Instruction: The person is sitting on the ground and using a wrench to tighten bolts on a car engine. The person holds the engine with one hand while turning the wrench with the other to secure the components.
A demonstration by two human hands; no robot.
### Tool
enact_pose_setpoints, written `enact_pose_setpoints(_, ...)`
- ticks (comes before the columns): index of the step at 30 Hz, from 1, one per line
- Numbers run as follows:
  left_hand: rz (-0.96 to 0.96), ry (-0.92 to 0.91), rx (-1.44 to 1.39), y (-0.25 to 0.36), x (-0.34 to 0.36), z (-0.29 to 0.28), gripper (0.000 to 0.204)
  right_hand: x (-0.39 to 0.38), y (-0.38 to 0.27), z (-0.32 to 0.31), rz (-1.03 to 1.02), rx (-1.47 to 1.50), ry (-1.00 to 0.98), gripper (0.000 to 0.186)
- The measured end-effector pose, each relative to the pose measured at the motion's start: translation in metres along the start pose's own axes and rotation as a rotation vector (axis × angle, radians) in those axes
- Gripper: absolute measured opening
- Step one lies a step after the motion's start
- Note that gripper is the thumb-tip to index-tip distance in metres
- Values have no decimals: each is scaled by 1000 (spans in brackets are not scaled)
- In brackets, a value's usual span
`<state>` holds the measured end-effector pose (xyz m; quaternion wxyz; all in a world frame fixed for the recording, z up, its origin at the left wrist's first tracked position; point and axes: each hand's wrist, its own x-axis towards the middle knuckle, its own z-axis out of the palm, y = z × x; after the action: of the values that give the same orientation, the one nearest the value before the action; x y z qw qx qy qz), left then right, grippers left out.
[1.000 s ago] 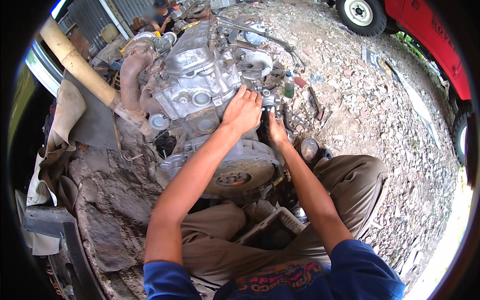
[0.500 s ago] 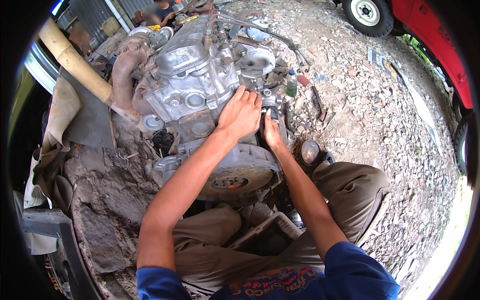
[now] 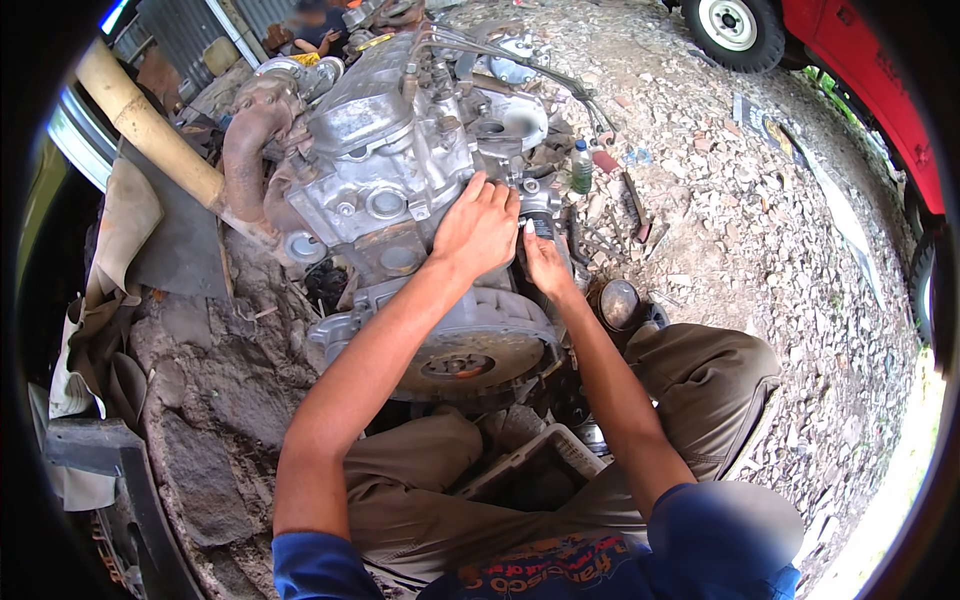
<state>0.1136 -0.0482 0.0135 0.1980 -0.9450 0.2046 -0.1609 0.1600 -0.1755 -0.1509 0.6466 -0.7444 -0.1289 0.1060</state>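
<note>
A large grey metal engine block point(image 3: 385, 165) stands in front of me, its round flywheel point(image 3: 455, 367) facing my lap. Against its right side, my left hand point(image 3: 478, 230) has its fingers curled down, and the fingertips are hidden between metal parts. Just to the right, my right hand point(image 3: 546, 264) is at a black cylindrical part point(image 3: 541, 226) fixed below a light metal fitting point(image 3: 538, 199). The right thumb points up along that part, while the other fingers are mostly out of sight. What the left fingertips grip cannot be seen.
A bottle of green liquid point(image 3: 581, 168) and several tools point(image 3: 636, 207) lie on the gravel at right. A rusty curved pipe point(image 3: 245, 155) and a bamboo pole point(image 3: 150, 130) are on the left. A plastic tray point(image 3: 570, 452) sits between my legs. Another person point(image 3: 320, 30) is far back.
My right thumb has shifted slightly left on the black part, and my left hand has barely moved. The person at the back has changed posture.
</note>
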Motion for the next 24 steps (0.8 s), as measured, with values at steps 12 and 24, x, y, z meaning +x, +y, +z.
enact_pose_setpoints(12, 40, 158, 1, 0, -1, 7, 42, 2, -3, 11, 2, -209, 201, 72)
enact_pose_setpoints(24, 13, 73, -10, -6, -3, 0, 37, -13, -61, 7, 447, -123, 43, 84)
